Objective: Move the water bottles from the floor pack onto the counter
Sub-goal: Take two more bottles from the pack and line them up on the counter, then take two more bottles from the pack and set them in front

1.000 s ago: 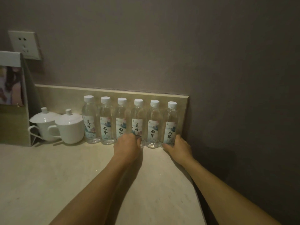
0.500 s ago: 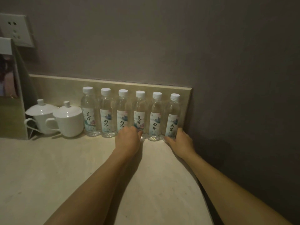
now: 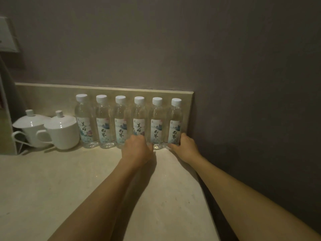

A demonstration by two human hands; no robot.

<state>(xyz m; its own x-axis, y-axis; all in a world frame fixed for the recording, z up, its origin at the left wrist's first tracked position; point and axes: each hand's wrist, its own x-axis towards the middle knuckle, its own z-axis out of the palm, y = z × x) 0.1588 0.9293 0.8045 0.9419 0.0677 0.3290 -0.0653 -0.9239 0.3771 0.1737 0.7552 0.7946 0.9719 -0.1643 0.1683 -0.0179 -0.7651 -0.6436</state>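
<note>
Several clear water bottles with white caps and pale labels stand upright in a row against the low backsplash on the beige counter (image 3: 52, 185). My left hand (image 3: 136, 147) grips the base of the fourth bottle (image 3: 139, 119) from the left, hiding its lower part. My right hand (image 3: 185, 145) holds the foot of the rightmost bottle (image 3: 175, 122), thumb on its right side. The floor pack is out of view.
Two white lidded cups (image 3: 62, 131) stand left of the bottles, beside a stand (image 3: 7, 119) at the left edge. A wall socket (image 3: 7, 35) is at upper left. The counter ends at its right edge (image 3: 205, 188) by the dark wall.
The view has shifted slightly, so the bottle row sits a little left and higher. Both hands stay on the same two bottles, and the row looks unchanged.
</note>
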